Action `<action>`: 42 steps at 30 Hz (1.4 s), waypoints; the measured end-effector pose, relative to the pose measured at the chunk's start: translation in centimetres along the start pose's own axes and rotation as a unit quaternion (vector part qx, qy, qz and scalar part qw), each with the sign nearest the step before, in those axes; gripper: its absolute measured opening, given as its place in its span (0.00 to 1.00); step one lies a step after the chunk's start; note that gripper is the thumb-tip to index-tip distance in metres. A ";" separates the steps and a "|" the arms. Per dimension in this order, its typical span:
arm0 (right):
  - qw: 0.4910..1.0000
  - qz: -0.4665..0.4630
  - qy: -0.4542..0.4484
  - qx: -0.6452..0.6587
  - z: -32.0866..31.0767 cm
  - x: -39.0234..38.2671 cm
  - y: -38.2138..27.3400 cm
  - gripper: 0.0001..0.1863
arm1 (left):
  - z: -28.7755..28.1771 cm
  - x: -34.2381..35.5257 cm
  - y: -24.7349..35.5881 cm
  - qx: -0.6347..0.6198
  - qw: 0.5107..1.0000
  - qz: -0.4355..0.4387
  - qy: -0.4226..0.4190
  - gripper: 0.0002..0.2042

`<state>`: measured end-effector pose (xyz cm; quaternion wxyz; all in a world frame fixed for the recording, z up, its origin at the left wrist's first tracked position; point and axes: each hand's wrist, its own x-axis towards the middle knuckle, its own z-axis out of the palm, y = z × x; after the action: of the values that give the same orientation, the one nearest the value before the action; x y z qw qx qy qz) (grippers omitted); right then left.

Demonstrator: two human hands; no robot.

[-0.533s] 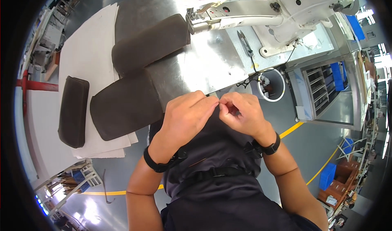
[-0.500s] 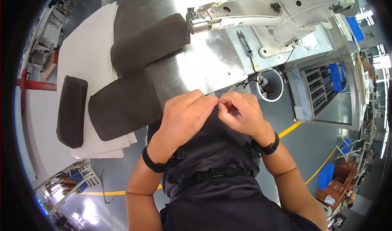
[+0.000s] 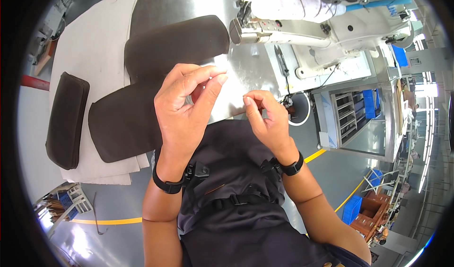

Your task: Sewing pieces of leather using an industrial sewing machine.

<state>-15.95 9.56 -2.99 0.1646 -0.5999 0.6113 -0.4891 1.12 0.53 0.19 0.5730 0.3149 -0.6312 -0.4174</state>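
Observation:
My left hand (image 3: 182, 106) is raised over the edge of a metal table (image 3: 246, 80), thumb and forefinger brought together in a pinch. Lower and to the right, my right hand (image 3: 270, 120) also pinches, its fingertips apart from the left ones. Anything held between the fingers is too fine to make out. Behind and left of my left hand lies a flat dark brown padded panel (image 3: 123, 120). Beyond it rests a longer dark brown cushion piece (image 3: 177, 45), and a narrow one (image 3: 68, 120) lies at the far left.
White sheets (image 3: 94, 40) lie under the brown pieces. A white sewing machine (image 3: 302, 35) stands at the back right, with black-handled scissors (image 3: 282, 61) beside it. A white-rimmed bin (image 3: 302, 111) stands below the table edge, near a metal-framed cabinet (image 3: 354, 111).
My hands, close together before, have separated. The left has risen toward the table and the right has shifted slightly left and up. The whole view has turned a little.

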 end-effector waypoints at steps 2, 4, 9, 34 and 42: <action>1.000 0.023 0.011 0.004 0.2 0.2 -0.2 0.07 | 0.1 0.7 0.1 0.003 1.000 0.000 0.006 0.08; 0.999 0.031 0.027 -0.013 0.3 0.4 0.0 0.12 | 0.3 1.3 0.2 -0.003 1.000 -0.021 -0.004 0.07; 0.995 0.101 -0.013 0.010 0.3 0.7 1.5 0.08 | 2.1 3.2 -0.8 -0.026 0.999 -0.046 0.006 0.05; 0.967 0.144 0.039 0.204 0.8 5.9 -3.5 0.10 | 1.1 2.9 -1.4 0.119 0.981 0.143 -0.047 0.10; 0.981 0.099 0.056 0.154 0.3 3.9 -3.2 0.09 | 1.5 1.5 -0.3 0.095 0.989 0.095 -0.066 0.06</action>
<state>-14.72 6.61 0.94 0.2679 -0.4752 0.5937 -0.5916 -0.57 -0.68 0.58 0.5343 0.2786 -0.7316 -0.3189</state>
